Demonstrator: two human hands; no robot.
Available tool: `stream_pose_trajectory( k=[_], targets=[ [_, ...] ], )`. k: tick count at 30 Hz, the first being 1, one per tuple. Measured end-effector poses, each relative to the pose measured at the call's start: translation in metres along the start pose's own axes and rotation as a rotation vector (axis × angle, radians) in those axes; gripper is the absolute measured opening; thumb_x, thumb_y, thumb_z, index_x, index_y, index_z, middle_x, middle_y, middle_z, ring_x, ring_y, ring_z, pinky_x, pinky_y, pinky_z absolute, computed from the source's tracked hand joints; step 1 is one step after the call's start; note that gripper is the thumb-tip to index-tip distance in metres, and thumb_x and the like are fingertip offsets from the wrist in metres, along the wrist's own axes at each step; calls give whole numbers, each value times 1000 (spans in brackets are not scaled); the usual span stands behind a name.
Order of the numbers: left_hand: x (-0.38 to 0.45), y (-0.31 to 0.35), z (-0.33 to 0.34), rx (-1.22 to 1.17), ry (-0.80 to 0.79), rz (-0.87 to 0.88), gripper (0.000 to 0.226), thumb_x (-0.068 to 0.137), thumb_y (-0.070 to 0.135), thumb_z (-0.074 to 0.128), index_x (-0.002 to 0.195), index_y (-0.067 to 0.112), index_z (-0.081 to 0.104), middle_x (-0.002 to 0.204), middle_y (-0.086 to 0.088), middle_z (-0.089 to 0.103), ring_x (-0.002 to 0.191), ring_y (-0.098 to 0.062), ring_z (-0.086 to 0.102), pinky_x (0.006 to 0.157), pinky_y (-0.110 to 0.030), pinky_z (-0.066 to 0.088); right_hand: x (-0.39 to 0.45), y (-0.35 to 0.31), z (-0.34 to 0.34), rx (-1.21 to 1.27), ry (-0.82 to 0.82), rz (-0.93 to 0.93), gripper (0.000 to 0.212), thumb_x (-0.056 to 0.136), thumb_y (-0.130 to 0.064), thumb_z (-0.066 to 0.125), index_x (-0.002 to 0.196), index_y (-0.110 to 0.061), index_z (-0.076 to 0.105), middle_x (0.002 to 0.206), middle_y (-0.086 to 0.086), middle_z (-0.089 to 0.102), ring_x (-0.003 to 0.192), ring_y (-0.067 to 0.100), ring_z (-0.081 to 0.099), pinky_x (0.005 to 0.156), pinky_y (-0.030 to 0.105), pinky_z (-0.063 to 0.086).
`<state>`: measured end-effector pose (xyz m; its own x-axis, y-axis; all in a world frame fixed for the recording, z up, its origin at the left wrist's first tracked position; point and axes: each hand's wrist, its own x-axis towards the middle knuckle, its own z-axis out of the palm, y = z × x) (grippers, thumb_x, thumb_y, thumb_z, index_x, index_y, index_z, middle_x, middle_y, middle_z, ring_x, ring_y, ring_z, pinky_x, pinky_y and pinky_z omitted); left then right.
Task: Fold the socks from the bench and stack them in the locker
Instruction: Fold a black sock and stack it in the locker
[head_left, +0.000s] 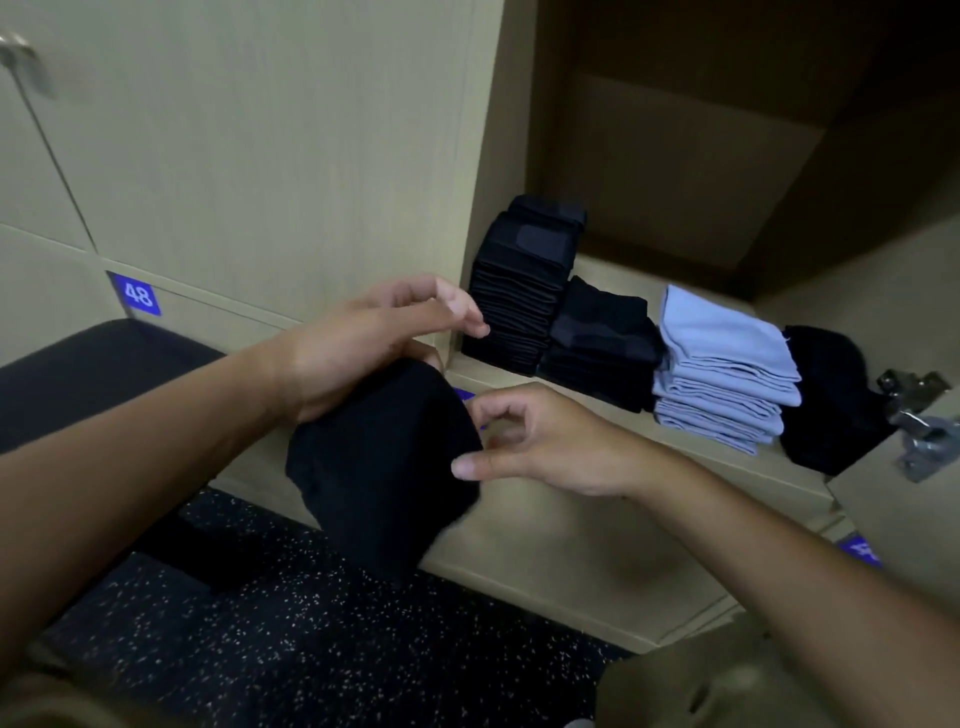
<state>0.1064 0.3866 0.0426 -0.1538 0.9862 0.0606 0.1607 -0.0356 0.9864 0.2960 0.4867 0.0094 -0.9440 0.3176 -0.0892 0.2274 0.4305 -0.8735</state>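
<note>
A black sock (382, 467) hangs in the air in front of the open locker (597, 384). My left hand (363, 343) holds its upper edge from behind, with the index finger stretched toward the locker. My right hand (535, 441) is just right of the sock, thumb tip touching its edge, the other fingers loosely curled and apart from the cloth. Inside the locker stand a tall stack of black socks (519, 291), a lower black stack (597, 353), a stack of light blue socks (727, 374) and a black bundle (831, 400).
The dark bench (88, 374) is at the left. Below is a speckled dark floor (291, 639). A closed locker door (260, 156) with a blue tag 48 (136, 295) fills the left. Metal hinges (919, 421) stick out at the locker's right edge.
</note>
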Motion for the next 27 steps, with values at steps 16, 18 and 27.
stream_pose_trajectory(
  k=[16,18,27],
  targets=[
    [-17,-35,-53,343,-154,-424,39,77,36,80,109,13,78,103,-7,79,90,-25,73,76,-37,49,1,11,-30,-39,139,151,24,90,-42,75,106,-24,71,99,13,78,95,27,75,100,48,54],
    [-18,-40,-54,275,-91,-448,40,80,32,80,115,12,74,110,-10,78,102,-30,74,91,-48,52,-1,10,-30,22,114,154,26,94,-34,71,113,-16,71,105,12,78,102,29,74,105,49,53],
    [-22,-37,-19,249,150,-373,36,92,46,69,109,15,65,113,0,73,100,-22,73,85,-40,59,1,0,-19,155,197,31,12,99,-22,66,104,-13,72,104,6,79,100,19,75,98,36,53]
  ],
)
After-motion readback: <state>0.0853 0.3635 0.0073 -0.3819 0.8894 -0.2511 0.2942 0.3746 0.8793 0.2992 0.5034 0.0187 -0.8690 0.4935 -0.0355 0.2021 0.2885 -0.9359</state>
